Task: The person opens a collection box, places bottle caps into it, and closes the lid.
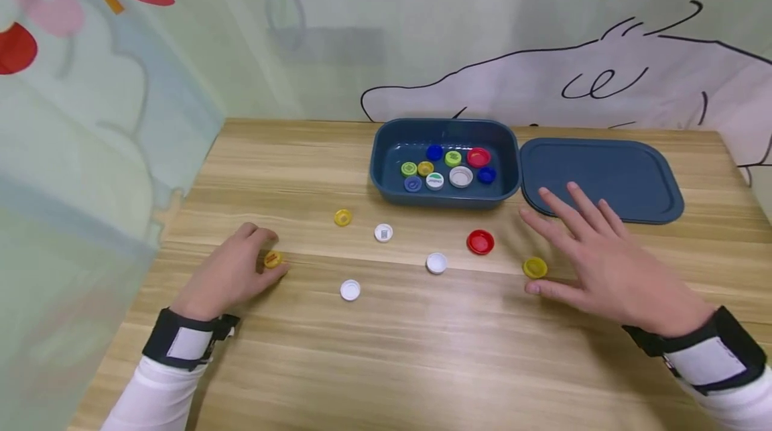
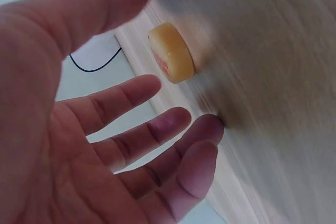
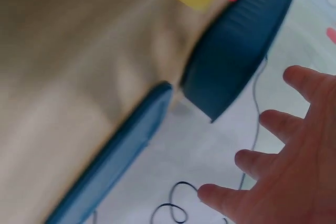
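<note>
At the left of the table my left hand has its thumb and fingers on either side of a yellow-orange bottle cap. In the left wrist view a gap shows between the fingertips and that cap, which has red print on its face. My right hand is spread with nothing in it, fingers pointing toward the lid. A yellow bottle cap lies between its thumb and index finger in the head view, and a red cap lies to the left of that.
A dark blue tub holding several coloured caps stands near the wall, its blue lid lying beside it on the right. Between my hands lie another yellow cap and white caps on the wooden table.
</note>
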The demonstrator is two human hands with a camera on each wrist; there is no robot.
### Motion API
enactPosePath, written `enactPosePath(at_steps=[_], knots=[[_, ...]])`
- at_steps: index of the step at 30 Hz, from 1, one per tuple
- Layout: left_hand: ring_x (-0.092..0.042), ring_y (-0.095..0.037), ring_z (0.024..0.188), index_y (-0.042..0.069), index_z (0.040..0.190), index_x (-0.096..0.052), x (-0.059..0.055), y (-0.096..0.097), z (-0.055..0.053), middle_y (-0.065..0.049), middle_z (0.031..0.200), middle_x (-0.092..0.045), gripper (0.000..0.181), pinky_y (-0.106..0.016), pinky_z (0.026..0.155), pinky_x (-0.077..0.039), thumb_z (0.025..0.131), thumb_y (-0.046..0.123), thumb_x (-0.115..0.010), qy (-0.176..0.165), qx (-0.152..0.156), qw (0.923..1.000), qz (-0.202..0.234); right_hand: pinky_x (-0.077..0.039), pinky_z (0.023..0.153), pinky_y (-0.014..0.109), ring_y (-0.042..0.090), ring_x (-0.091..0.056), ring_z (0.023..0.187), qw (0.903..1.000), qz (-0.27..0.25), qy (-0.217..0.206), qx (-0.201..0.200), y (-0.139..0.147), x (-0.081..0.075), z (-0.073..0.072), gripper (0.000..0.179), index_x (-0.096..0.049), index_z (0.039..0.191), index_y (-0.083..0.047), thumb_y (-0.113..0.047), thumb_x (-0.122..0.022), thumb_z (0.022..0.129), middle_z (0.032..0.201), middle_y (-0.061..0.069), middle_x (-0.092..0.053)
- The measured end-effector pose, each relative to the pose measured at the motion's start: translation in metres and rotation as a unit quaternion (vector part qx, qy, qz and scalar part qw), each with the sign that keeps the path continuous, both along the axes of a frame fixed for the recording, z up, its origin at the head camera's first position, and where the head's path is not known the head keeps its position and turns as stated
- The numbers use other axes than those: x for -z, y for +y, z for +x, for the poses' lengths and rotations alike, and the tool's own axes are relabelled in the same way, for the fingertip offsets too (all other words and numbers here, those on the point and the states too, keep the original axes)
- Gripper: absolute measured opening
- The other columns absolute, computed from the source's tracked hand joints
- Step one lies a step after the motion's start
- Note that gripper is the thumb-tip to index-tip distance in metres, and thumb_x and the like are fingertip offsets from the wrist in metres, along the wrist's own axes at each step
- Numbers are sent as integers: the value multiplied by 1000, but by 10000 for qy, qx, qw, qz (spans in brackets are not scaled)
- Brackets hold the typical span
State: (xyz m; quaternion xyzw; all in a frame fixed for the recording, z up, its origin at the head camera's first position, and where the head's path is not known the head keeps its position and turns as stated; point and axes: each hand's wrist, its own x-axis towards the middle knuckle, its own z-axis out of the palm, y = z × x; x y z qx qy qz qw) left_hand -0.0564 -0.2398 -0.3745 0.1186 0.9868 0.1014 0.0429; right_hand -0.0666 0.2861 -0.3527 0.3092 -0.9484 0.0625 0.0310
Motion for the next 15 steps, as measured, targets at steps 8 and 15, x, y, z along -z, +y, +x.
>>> enactPosePath(at_steps=[8, 15], knots=[[-49, -17, 75, 7, 102, -57, 2, 0, 2, -3, 92, -50, 30, -35, 66, -48, 77, 18, -70, -138, 65, 9998, 89, -2, 102, 66, 35, 5, 135, 9999, 100, -19, 73, 9, 24, 12, 96, -20, 147, -29, -76, -54, 70, 154, 6, -3], [-49, -17, 73, 6, 95, -59, 1, 3, -4, -4, 86, -50, 22, -34, 64, -48, 76, 8, -68, -130, 247, 9994, 211, -1, 102, 65, 35, 5, 136, 9999, 50, -26, 118, 9, 29, 18, 97, -20, 147, -29, -76, -55, 70, 154, 7, -4]])
